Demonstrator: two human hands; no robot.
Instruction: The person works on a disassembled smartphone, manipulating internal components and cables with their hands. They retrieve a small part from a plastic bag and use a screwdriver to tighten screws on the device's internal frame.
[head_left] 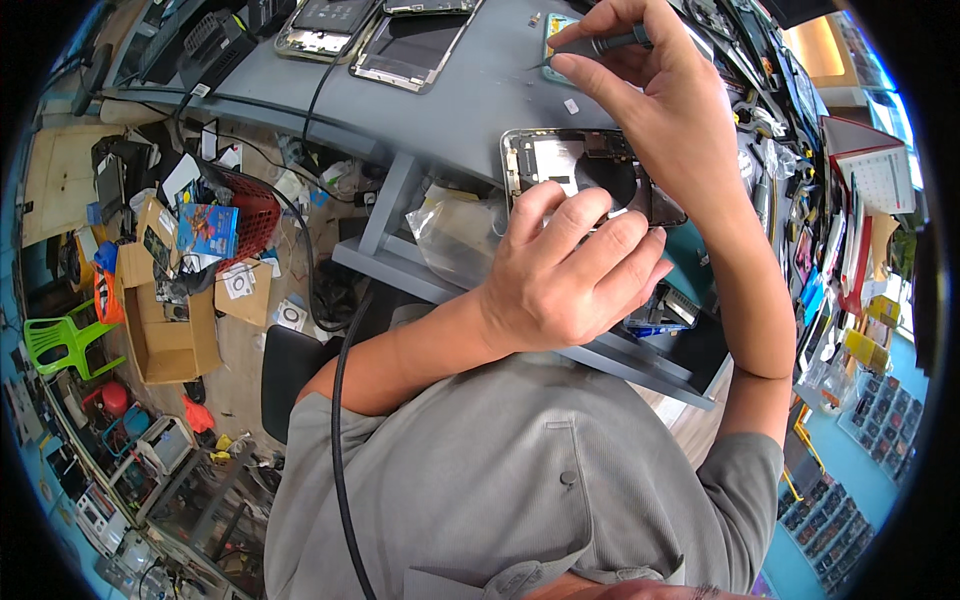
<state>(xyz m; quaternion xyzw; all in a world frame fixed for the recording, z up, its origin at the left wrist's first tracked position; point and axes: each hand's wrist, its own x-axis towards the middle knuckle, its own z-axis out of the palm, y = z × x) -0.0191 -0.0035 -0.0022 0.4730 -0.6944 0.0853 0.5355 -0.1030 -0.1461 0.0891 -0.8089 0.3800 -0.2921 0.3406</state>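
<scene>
An opened phone (555, 160) with its inner parts bared lies at the near edge of the grey bench. My left hand (570, 265) is closed over its near side, fingers bent, hiding part of it. Higher up, my right hand (670, 90) pinches a dark-handled screwdriver (615, 42). Its thin tip points left, over a small teal-edged tray or case (556, 38) that my fingers partly cover. A small white piece (571, 106) lies on the bench between the phone and that case.
Two more opened phones (400, 55) (325, 25) lie at the bench's far left. Below my hands a drawer (400, 262) stands pulled out. A black cable (340, 450) hangs in front of my shirt. Tools and parts crowd the right; a cardboard box (165, 340) sits on the left floor.
</scene>
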